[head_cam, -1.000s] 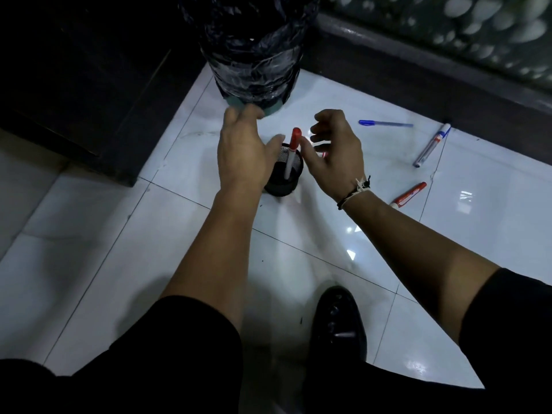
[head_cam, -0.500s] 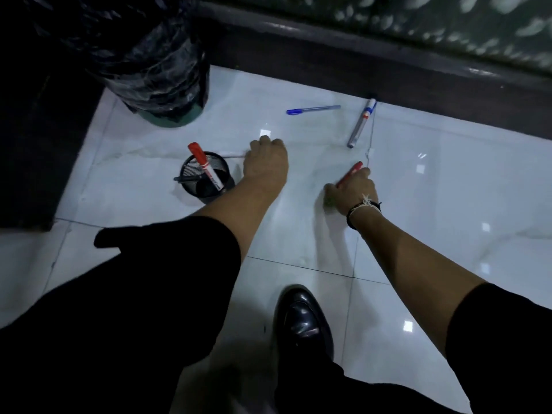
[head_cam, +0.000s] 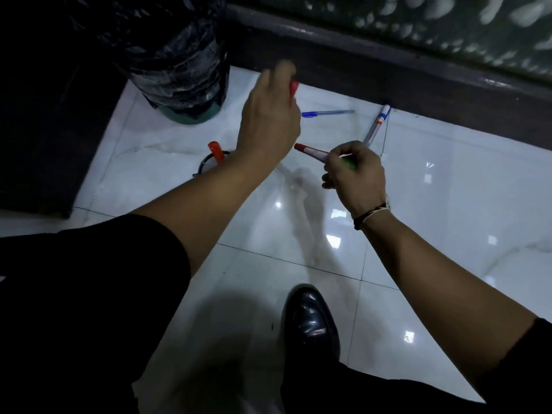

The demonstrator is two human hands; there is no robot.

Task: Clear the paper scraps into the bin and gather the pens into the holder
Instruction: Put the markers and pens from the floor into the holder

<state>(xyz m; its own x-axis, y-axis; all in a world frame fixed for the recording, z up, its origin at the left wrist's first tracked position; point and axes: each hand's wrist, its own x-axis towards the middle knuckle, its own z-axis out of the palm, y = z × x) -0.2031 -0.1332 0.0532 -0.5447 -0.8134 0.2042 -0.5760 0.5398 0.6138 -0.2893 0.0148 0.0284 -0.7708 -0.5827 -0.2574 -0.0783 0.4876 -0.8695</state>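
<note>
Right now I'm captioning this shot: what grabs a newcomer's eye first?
Two hands mid-frame, each gripping a pen: the right hand holds a red-capped marker, the left hand a red-tipped pen. Behind, a bagged bin and two pens on the floor tiles.

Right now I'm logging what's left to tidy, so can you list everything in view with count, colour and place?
Black mesh pen holder: one, on the floor tile, partly behind the left forearm.
Red-capped marker: one, standing in the holder.
Blue ballpoint pen: one, lying on the tile near the wall.
Blue-and-white marker: one, lying on the tile, right of the ballpoint.
Red-and-white marker: one, held in the right hand.
Red pen: one, blurred, held in the left hand.
Bin with black liner: one, far left corner.
Black shoe: one, bottom centre.
Hands: left hand, right hand.
</note>
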